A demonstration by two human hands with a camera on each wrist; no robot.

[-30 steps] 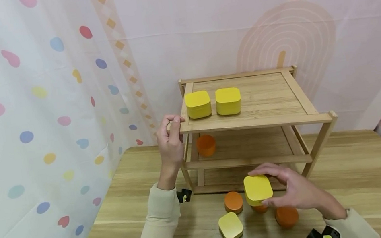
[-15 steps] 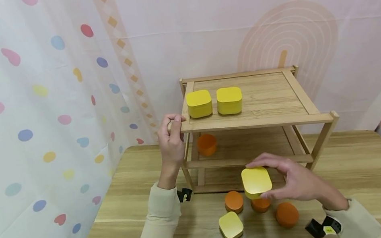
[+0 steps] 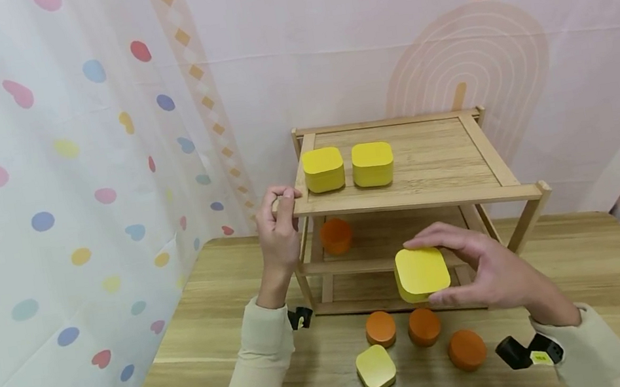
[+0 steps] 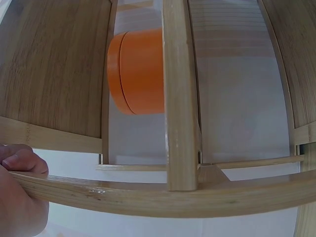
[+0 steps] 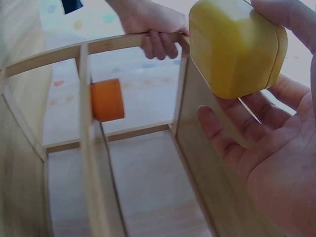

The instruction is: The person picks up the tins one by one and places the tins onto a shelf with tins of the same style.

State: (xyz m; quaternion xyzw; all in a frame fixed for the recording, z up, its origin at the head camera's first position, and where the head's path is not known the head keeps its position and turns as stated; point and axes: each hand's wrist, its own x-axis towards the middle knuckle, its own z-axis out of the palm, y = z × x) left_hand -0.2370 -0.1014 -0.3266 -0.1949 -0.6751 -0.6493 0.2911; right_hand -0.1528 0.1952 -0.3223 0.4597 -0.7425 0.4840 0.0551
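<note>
Leftmost, we find the left hand with its grip closed around the front left corner of the wooden shelf, near two yellow boxes on its top tier. Further right, we record a raised yellow box before the shelf, pinched in the right hand's grip.

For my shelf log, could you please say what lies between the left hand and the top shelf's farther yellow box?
The nearer yellow box, as the head view shows.
</note>
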